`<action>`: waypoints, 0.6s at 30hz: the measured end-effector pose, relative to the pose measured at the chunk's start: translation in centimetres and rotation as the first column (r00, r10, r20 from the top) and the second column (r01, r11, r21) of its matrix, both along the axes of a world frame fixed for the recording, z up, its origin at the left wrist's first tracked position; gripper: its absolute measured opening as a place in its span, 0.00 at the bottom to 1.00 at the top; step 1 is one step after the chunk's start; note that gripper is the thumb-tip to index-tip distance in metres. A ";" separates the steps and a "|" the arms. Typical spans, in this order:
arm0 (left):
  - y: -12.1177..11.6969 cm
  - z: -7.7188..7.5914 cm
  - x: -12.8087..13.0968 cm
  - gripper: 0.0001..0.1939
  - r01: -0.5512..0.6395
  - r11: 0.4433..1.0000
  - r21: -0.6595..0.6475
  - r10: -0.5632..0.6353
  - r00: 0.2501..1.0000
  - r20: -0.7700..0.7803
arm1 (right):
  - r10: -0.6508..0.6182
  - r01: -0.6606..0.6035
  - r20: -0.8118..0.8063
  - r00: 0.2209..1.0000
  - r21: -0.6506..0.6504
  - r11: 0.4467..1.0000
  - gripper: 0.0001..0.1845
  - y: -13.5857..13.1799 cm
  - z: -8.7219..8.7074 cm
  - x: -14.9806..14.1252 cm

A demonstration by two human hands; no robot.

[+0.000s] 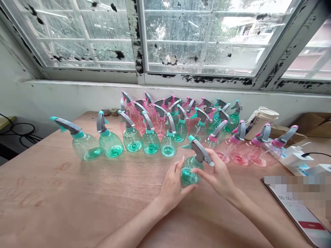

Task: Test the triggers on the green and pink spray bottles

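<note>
Translucent green plastic makes up the round-bodied spray bottle with a grey and turquoise trigger head (pixel 188 175) between the person's two hands, near the front of the bottle group. The left hand (pixel 171 184) is half open, its fingers and thumb curved around the bottle's left side and lower part. The right hand (pixel 219 175) is also partly curled, its thumb against the body and its other fingers behind the grey head. The bottle tilts, its neck leaning to the right; whether its base touches the pale brown wooden table (pixel 108 199) cannot be told.

Just beyond the hands, a front row of green spray bottles with turquoise collars (pixel 150 146) runs to the left, and clear pink spray bottles with magenta collars (pixel 239 156) stand close together to the right. Behind them, more pink and green bottles crowd toward the white wall (pixel 77 98).

Farther right are a white lidded cup with dark lettering (pixel 262 119), a brown cardboard box (pixel 317 125), white plug adapters (pixel 294 155) and a flat device with a lit screen and red bar (pixel 311 225), partly pixelated. Above is a window with peeling white frames (pixel 193 80).
</note>
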State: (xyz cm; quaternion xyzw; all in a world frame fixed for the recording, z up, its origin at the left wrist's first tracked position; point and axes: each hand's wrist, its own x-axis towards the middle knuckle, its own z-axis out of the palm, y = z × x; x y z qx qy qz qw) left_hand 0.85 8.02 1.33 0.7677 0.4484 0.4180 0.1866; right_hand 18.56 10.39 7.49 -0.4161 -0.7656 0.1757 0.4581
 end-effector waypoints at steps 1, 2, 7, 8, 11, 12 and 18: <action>0.1 -0.1 0.0 0.51 -0.008 1.000 -0.008 0.008 1.000 -0.005 | -0.057 0.056 0.054 0.997 0.030 0.998 0.23 -0.5 -0.3 0.3; 0.1 -0.1 0.0 0.52 -0.013 1.000 -0.019 0.013 1.000 -0.012 | -0.123 0.118 0.103 0.987 0.054 0.992 0.21 -1.0 -0.6 0.5; 0.5 -0.7 -0.1 0.55 -0.052 0.998 -0.046 0.049 0.996 -0.078 | -0.323 0.319 0.298 0.898 0.063 0.946 0.26 -1.5 -0.7 0.2; 0.6 -0.8 -0.1 0.54 -0.058 0.997 -0.045 0.053 0.994 -0.095 | -0.339 0.337 0.310 0.888 0.060 0.939 0.27 -1.3 -0.5 0.0; 0.8 -1.1 -0.4 0.50 -0.072 0.997 -0.035 0.067 0.989 -0.131 | -0.346 0.359 0.302 0.888 0.015 0.933 0.30 -0.1 -0.1 -0.4; 0.8 -1.1 -0.4 0.48 -0.082 0.996 -0.025 0.078 0.988 -0.137 | -0.342 0.358 0.295 0.892 -0.002 0.934 0.31 0.4 -0.1 -0.5; 0.7 -1.4 -0.5 0.37 -0.116 0.993 0.033 0.119 0.982 -0.150 | -0.369 0.380 0.265 0.891 0.009 0.925 0.31 3.1 -0.2 -1.3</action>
